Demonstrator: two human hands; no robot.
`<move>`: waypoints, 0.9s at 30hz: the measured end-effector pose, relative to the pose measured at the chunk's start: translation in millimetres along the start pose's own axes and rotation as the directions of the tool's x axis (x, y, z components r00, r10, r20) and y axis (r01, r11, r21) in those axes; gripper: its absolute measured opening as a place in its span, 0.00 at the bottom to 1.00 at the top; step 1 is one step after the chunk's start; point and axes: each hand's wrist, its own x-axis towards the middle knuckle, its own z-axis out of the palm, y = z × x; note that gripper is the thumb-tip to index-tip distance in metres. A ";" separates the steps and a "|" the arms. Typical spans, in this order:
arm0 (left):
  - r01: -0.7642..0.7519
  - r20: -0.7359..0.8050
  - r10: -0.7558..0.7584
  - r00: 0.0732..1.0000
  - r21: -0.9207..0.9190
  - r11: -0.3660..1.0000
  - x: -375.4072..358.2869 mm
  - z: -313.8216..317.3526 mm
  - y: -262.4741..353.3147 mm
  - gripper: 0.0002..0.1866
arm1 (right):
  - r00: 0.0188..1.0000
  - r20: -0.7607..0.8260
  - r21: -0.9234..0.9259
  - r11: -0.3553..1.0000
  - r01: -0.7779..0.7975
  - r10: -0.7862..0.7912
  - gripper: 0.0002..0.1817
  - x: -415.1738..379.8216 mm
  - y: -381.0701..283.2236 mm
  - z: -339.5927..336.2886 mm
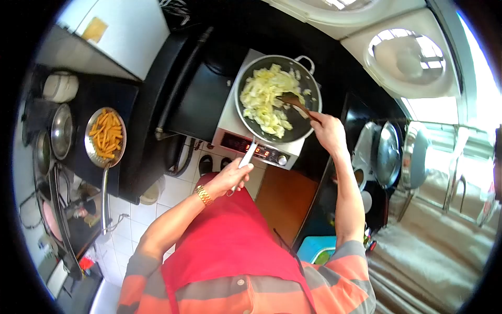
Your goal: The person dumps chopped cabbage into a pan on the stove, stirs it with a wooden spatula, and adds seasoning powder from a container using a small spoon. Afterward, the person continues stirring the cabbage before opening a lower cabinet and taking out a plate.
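Note:
A dark frying pan point(300, 125) holds chopped cabbage point(269, 91), heaped mostly on its left side. It sits on an induction cooker point(230, 123) whose front panel shows lit red digits. My left hand point(232, 175) is wrapped around the pan's pale handle point(248, 154), with a gold watch on the wrist. In my right hand point(328, 133) is a brown wooden spatula point(295, 101), gripped by its handle. The spatula's blade rests among the cabbage near the middle of the pan, its tip partly hidden by the pieces.
On the left, a long-handled perforated ladle point(121, 149) holds orange-brown fried strips point(107, 133) over a black counter point(125, 97). Metal lids point(388, 157) stand at the right, near a sink faucet point(460, 188). A blue basin point(316, 248) sits low beside my right arm.

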 end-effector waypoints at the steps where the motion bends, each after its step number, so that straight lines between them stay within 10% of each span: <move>1: -0.029 0.031 0.027 0.999 0.087 0.996 1.4 -0.9 0.3 0.19 | 0.998 -0.005 0.082 0.995 -0.059 0.060 0.20 1.5 -2.8 7.8; 9: -0.094 0.179 0.049 0.983 0.256 0.962 6.5 -27.4 -0.1 0.18 | 1.000 -0.031 0.057 0.998 0.001 0.001 0.19 -18.1 1.7 60.2; 13: -0.122 0.018 0.123 0.992 0.317 0.941 14.0 -86.0 26.4 0.23 | 0.991 -0.022 0.171 0.978 -0.123 0.129 0.20 -48.8 7.6 32.5; 17: -0.187 -0.397 0.626 0.672 0.726 0.662 95.4 -163.1 83.4 0.14 | 0.934 0.047 0.476 0.814 -0.333 0.354 0.22 -99.4 -19.3 36.0; 27: -0.010 -0.417 0.700 0.580 0.856 0.518 248.6 -190.1 107.1 0.13 | 0.850 0.092 0.575 0.669 -0.471 0.519 0.22 -168.5 -40.4 56.9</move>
